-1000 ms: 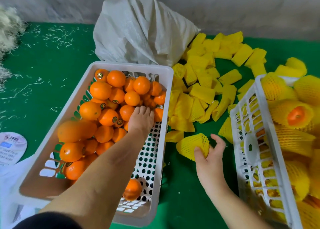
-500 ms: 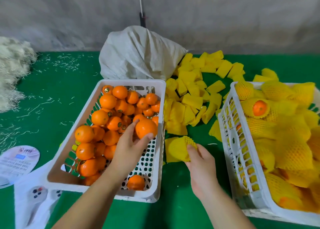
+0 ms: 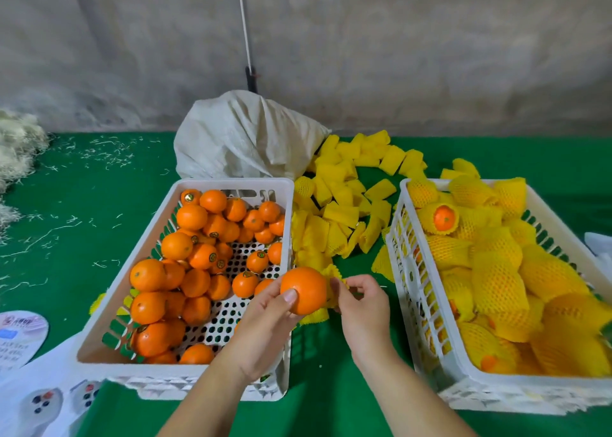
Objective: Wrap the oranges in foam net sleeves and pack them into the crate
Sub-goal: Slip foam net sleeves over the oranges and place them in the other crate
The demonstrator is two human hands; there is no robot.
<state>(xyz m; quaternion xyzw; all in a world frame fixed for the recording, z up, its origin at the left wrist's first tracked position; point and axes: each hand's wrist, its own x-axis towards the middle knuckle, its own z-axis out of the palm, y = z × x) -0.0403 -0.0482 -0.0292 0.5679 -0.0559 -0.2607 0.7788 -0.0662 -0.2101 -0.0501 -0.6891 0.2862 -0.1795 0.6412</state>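
My left hand point(image 3: 265, 324) grips a bare orange point(image 3: 303, 289) above the right rim of the left white crate point(image 3: 116, 287), which holds several unwrapped oranges point(image 3: 192, 248). My right hand point(image 3: 362, 304) pinches a yellow foam net sleeve point(image 3: 332, 276) against the orange's right side; part of the sleeve shows under the fruit. The right white crate point(image 3: 415, 287) is filled with oranges in yellow sleeves point(image 3: 490, 271). A heap of loose yellow sleeves point(image 3: 341, 205) lies on the green cloth between the two crates.
A white woven sack point(image 3: 245, 138) slumps behind the left crate against a grey wall. Pale shredded fibre point(image 3: 16, 145) lies at far left. White papers and a round printed card point(image 3: 20, 334) sit at the lower left. Green cloth point(image 3: 82, 205) covers the surface.
My left hand lifted an orange out of the left crate and carried it right. My right hand brought a foam sleeve up to meet it.
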